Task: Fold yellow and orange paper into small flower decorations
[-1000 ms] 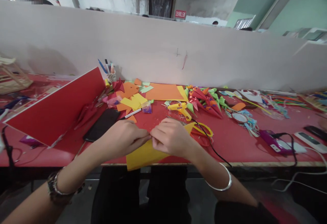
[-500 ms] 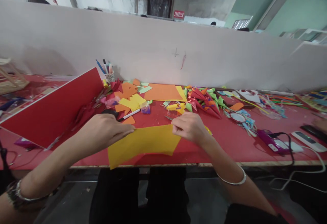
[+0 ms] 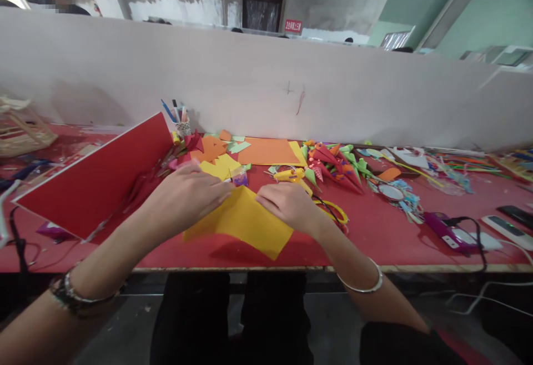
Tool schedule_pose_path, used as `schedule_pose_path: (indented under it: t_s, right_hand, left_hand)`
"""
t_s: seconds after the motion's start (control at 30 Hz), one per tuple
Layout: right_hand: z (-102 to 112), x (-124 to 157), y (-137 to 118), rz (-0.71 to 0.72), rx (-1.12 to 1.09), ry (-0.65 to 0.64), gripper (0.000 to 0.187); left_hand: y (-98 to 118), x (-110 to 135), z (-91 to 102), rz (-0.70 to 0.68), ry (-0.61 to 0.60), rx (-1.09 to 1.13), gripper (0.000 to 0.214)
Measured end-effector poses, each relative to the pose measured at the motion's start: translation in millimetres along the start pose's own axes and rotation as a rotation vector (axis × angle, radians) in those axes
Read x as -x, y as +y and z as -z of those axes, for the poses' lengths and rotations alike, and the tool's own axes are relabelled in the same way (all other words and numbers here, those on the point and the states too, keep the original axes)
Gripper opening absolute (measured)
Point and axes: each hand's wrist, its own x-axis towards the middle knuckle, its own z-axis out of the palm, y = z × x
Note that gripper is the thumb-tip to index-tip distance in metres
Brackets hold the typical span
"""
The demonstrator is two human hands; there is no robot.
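left hand [image 3: 194, 193]: fingers clamped on yellow sheet [image 3: 254, 223] | right hand [image 3: 291, 205]: fingers clamped on same sheet | sheet: bent, over red table [image 3: 383, 240], near front edge | glue gun [image 3: 289, 175]: beyond right hand

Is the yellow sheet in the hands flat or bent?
Bent: the yellow sheet humps up between the left hand and right hand, its lower edge bowing upward. I cannot tell whether it is creased.

Red tabletop [image 3: 375, 237] beneath pen cup [image 3: 182, 128], glue gun [image 3: 289, 175], power strip [image 3: 444, 233]
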Motion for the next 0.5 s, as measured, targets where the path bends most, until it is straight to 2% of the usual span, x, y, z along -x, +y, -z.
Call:
schedule_pose_path:
  t_s: [0.03, 0.17, 0.3, 0.5]
  right_hand:
    - [0, -1, -2, -0.023, -0.009, -0.006, 0.031]
    - [3, -3, -7, -0.034, -0.001, 0.000, 0.031]
    - [6, -2, -8, 0.006, 0.009, 0.015, 0.035]
    - [7, 2, -7, 0.005, 0.018, 0.051, 0.038]
  left_hand:
    - [4, -4, 1.4, -0.027, -0.009, -0.066, 0.025]
    - [16, -17, 0.8, -0.074, 0.098, -0.211, 0.026]
    - [22, -19, -6.1, -0.130, 0.161, -0.168, 0.017]
    - [19, -15, -15.8, -0.080, 0.320, -0.151, 0.022]
